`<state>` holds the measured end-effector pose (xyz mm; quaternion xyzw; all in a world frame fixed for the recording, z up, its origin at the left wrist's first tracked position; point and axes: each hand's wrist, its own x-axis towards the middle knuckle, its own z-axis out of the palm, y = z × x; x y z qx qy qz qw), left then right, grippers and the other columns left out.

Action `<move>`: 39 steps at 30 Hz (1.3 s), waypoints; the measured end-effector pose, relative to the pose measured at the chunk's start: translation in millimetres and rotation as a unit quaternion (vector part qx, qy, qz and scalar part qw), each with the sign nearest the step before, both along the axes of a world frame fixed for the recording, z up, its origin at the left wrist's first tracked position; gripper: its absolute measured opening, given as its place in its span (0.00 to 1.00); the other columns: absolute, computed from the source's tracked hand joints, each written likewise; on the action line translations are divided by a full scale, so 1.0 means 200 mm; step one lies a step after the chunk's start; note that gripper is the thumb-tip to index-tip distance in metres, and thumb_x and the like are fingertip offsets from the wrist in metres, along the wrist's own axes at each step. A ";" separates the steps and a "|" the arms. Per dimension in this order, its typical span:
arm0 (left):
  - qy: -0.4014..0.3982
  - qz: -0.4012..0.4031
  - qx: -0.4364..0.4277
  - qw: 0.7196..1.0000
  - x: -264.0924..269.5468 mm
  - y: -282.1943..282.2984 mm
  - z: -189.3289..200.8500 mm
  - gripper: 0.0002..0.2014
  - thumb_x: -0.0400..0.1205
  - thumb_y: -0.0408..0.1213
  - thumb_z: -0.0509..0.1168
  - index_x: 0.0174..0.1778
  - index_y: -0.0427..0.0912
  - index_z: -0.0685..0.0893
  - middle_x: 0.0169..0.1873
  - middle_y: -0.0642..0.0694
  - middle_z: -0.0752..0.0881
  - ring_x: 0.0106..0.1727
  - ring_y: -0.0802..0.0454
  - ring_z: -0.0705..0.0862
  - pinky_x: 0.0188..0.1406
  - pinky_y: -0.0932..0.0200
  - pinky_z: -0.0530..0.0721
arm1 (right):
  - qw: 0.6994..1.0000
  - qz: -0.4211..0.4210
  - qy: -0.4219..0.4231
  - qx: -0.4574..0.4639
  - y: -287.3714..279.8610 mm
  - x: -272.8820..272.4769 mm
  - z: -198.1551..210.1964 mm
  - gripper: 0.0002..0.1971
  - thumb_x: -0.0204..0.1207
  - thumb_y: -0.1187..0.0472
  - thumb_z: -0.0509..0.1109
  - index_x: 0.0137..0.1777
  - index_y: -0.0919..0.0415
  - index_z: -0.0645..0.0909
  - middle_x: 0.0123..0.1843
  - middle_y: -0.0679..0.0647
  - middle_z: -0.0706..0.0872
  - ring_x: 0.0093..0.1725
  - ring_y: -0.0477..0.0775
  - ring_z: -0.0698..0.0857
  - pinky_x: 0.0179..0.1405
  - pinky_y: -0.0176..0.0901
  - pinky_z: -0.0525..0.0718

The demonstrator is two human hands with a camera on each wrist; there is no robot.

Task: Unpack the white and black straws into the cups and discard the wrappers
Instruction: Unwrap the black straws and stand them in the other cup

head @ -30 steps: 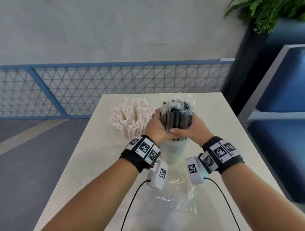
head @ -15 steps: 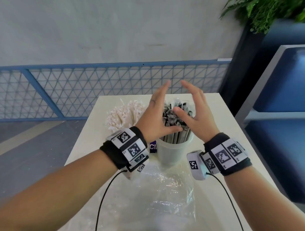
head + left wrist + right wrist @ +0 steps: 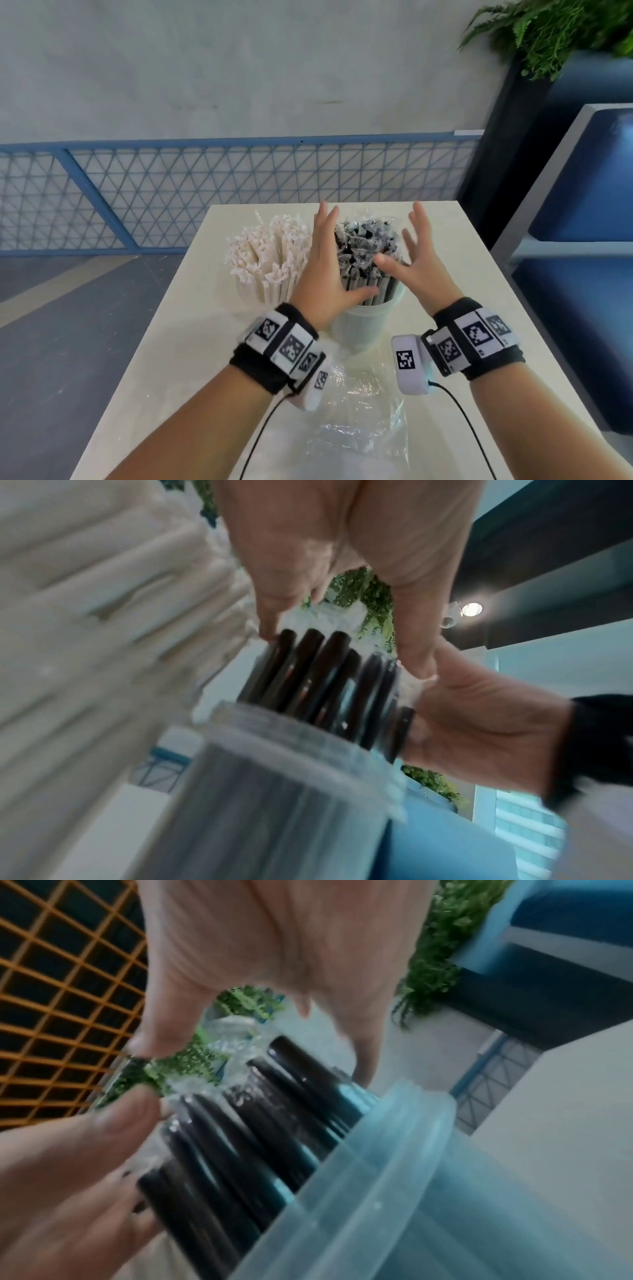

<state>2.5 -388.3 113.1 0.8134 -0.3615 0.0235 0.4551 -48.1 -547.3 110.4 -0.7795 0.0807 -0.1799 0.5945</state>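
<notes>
Both arms reach forward; the left hand (image 3: 325, 274) and right hand (image 3: 423, 270) are up, fingers spread wide.

Black straws (image 3: 368, 270) in a translucent cup (image 3: 359, 329); white straws (image 3: 267, 253) beside (pale cream table (image 3: 191, 342)).

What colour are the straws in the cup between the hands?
Black straws, each in a clear wrapper; the right wrist view shows them best.

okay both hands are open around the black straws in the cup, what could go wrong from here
1. The black straws stand tall and fan out above the translucent cup; a nudge from the left hand or right hand might tip it.
2. The white straws stand close by and could be knocked.
3. The clear wrapper lies on the table, undiscarded.
</notes>
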 end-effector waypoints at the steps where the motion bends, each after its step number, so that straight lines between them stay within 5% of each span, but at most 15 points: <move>1: -0.004 0.013 -0.019 1.000 -0.03 -0.01 -0.04 0.56 0.67 0.43 0.78 0.79 0.49 0.41 0.81 0.51 0.38 0.83 0.57 0.40 0.77 0.76 0.43 | 0.998 0.033 0.031 0.037 0.00 0.00 -0.01 0.59 0.58 0.48 0.79 0.81 0.45 0.41 0.85 0.49 0.49 0.82 0.49 0.54 0.81 0.58 0.60; 3: 0.016 0.040 -0.032 0.999 -0.09 -0.03 -0.13 0.55 0.69 0.41 0.77 0.79 0.47 0.42 0.80 0.55 0.41 0.82 0.60 0.44 0.75 0.80 0.43 | 0.994 0.077 0.072 0.018 -0.01 0.00 -0.02 0.63 0.54 0.51 0.80 0.81 0.44 0.38 0.84 0.52 0.53 0.80 0.47 0.58 0.79 0.59 0.64; 7: 0.140 0.084 -0.053 0.985 -0.08 -0.07 -0.17 0.57 0.65 0.36 0.80 0.81 0.41 0.46 0.74 0.51 0.64 0.72 0.61 0.65 0.67 0.73 0.67 | 0.984 0.118 0.124 -0.052 -0.01 0.03 -0.03 0.63 0.58 0.59 0.84 0.82 0.46 0.40 0.73 0.44 0.67 0.71 0.50 0.74 0.73 0.54 0.74; 12: 0.184 0.105 -0.033 0.977 0.08 -0.08 -0.08 0.42 0.61 0.32 0.81 0.70 0.40 0.68 0.57 0.47 0.82 0.61 0.48 0.81 0.54 0.59 0.78 | 0.989 0.033 0.086 -0.117 0.06 0.07 -0.06 0.34 0.67 0.56 0.78 0.72 0.56 0.69 0.58 0.48 0.83 0.61 0.53 0.82 0.60 0.42 0.77; 17: 0.130 0.129 -0.117 0.976 0.06 -0.08 0.03 0.36 0.63 0.34 0.81 0.65 0.42 0.73 0.53 0.52 0.82 0.55 0.54 0.81 0.50 0.67 0.78 | 0.997 -0.014 -0.028 -0.067 0.05 0.05 0.04 0.27 0.72 0.59 0.75 0.69 0.59 0.70 0.58 0.48 0.83 0.56 0.45 0.82 0.59 0.38 0.79; 19: 0.146 0.105 -0.113 0.977 0.04 -0.08 0.05 0.41 0.63 0.34 0.81 0.71 0.42 0.69 0.58 0.51 0.81 0.59 0.54 0.81 0.55 0.64 0.77 | 0.996 -0.017 -0.044 -0.080 0.05 0.03 0.06 0.33 0.69 0.58 0.77 0.72 0.56 0.67 0.62 0.48 0.79 0.58 0.40 0.80 0.58 0.28 0.77; 23: 0.127 0.083 -0.046 0.987 -0.08 0.00 0.01 0.53 0.65 0.37 0.80 0.80 0.46 0.54 0.75 0.50 0.70 0.75 0.54 0.69 0.70 0.63 0.68 | 0.989 -0.061 -0.046 -0.123 0.09 -0.04 0.03 0.44 0.67 0.50 0.78 0.79 0.53 0.57 0.73 0.46 0.66 0.71 0.39 0.66 0.70 0.32 0.65; 25: 0.058 0.100 -0.084 0.990 -0.15 0.09 -0.06 0.45 0.68 0.40 0.78 0.78 0.47 0.61 0.72 0.54 0.70 0.75 0.56 0.69 0.72 0.62 0.70 | 0.974 -0.107 -0.109 -0.165 0.13 -0.10 0.00 0.41 0.68 0.47 0.76 0.77 0.55 0.61 0.72 0.47 0.67 0.72 0.41 0.66 0.72 0.31 0.63; 27: -0.035 0.131 -0.101 0.986 -0.20 0.19 -0.16 0.28 0.72 0.39 0.75 0.66 0.43 0.74 0.60 0.53 0.76 0.63 0.60 0.76 0.63 0.70 0.74 | 0.955 -0.153 -0.166 -0.193 0.18 -0.17 -0.06 0.32 0.70 0.48 0.72 0.72 0.58 0.68 0.68 0.51 0.71 0.72 0.48 0.70 0.74 0.36 0.65; 30: -0.078 0.178 -0.012 0.981 -0.23 0.37 -0.31 0.10 0.74 0.35 0.72 0.49 0.41 0.80 0.44 0.55 0.77 0.46 0.65 0.76 0.50 0.78 0.73 | 0.924 -0.207 -0.218 -0.237 0.27 -0.23 -0.16 0.16 0.73 0.54 0.68 0.58 0.60 0.75 0.56 0.55 0.77 0.62 0.50 0.73 0.65 0.40 0.70; 32: -0.027 0.176 0.077 0.981 -0.20 0.48 -0.41 0.09 0.75 0.34 0.71 0.49 0.41 0.81 0.44 0.54 0.79 0.46 0.62 0.77 0.52 0.69 0.75 | 0.927 -0.163 -0.219 -0.259 0.33 -0.25 -0.25 0.10 0.74 0.56 0.66 0.53 0.56 0.73 0.52 0.52 0.77 0.55 0.45 0.72 0.56 0.40 0.73; 33: -0.005 0.171 0.131 0.977 -0.19 0.52 -0.45 0.11 0.76 0.36 0.71 0.53 0.40 0.81 0.48 0.52 0.80 0.50 0.57 0.79 0.58 0.59 0.78 | 0.934 -0.116 -0.204 -0.268 0.36 -0.25 -0.30 0.08 0.75 0.57 0.65 0.52 0.55 0.73 0.51 0.48 0.77 0.53 0.43 0.73 0.53 0.41 0.75; 35: 0.052 0.167 0.287 0.942 -0.17 0.58 -0.52 0.22 0.78 0.45 0.67 0.66 0.40 0.75 0.63 0.46 0.78 0.65 0.49 0.77 0.75 0.47 0.66 | 0.942 -0.023 -0.143 -0.303 0.41 -0.25 -0.41 0.08 0.74 0.57 0.64 0.53 0.52 0.74 0.52 0.47 0.77 0.52 0.44 0.75 0.52 0.44 0.78; 37: 0.108 0.167 0.429 0.881 -0.15 0.62 -0.57 0.36 0.79 0.56 0.62 0.77 0.41 0.60 0.77 0.43 0.65 0.79 0.46 0.61 0.80 0.40 0.50 | 0.929 0.057 -0.037 -0.364 0.45 -0.24 -0.50 0.15 0.73 0.53 0.64 0.60 0.51 0.74 0.60 0.49 0.78 0.61 0.48 0.75 0.61 0.52 0.77; 39: 0.147 0.162 0.485 0.847 -0.14 0.63 -0.61 0.49 0.76 0.61 0.62 0.81 0.40 0.43 0.83 0.43 0.49 0.84 0.44 0.45 0.79 0.35 0.44 | 0.889 0.149 0.112 -0.419 0.50 -0.24 -0.55 0.28 0.75 0.50 0.65 0.74 0.50 0.65 0.77 0.51 0.67 0.77 0.54 0.65 0.76 0.63 0.64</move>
